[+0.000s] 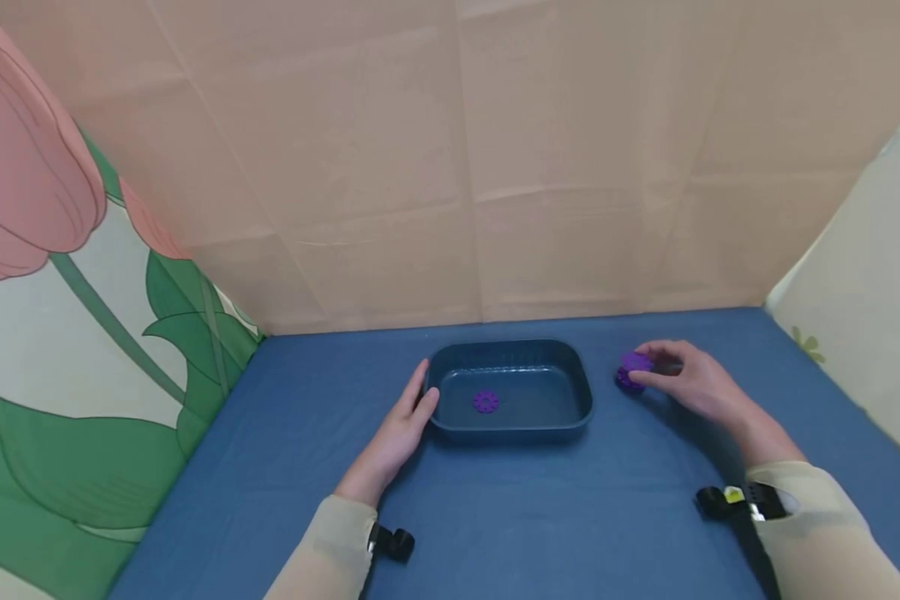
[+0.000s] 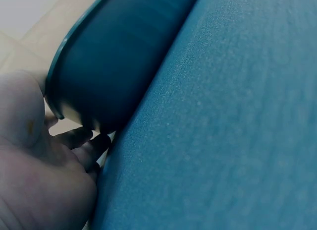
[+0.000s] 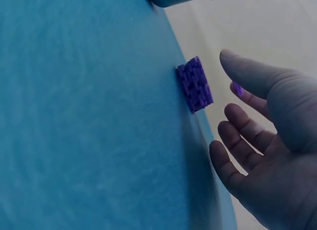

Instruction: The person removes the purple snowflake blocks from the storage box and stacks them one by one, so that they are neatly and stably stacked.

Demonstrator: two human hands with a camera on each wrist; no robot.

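A dark blue rectangular tray (image 1: 510, 435) holds a flat purple notched disc (image 1: 485, 402), like a snowflake-shaped plastic connector. My left hand (image 1: 399, 423) grips the tray at its left end, with the thumb at the rim and the fingers against the outer wall (image 2: 114, 66). To the right of the tray, a short stack of purple discs (image 3: 194, 85) stands on the table. Just over that stack, my right hand (image 1: 693, 379) pinches a purple disc (image 1: 636, 361) between thumb and forefinger. Only a sliver of this disc (image 3: 238, 88) shows in the right wrist view; its other fingers are loosely bent.
A blue cloth covers the table (image 1: 540, 517). Behind it hangs a creased beige sheet (image 1: 390, 167). A wall with printed tulips (image 1: 75, 350) borders the left side, and a pale wall (image 1: 870, 275) the right.
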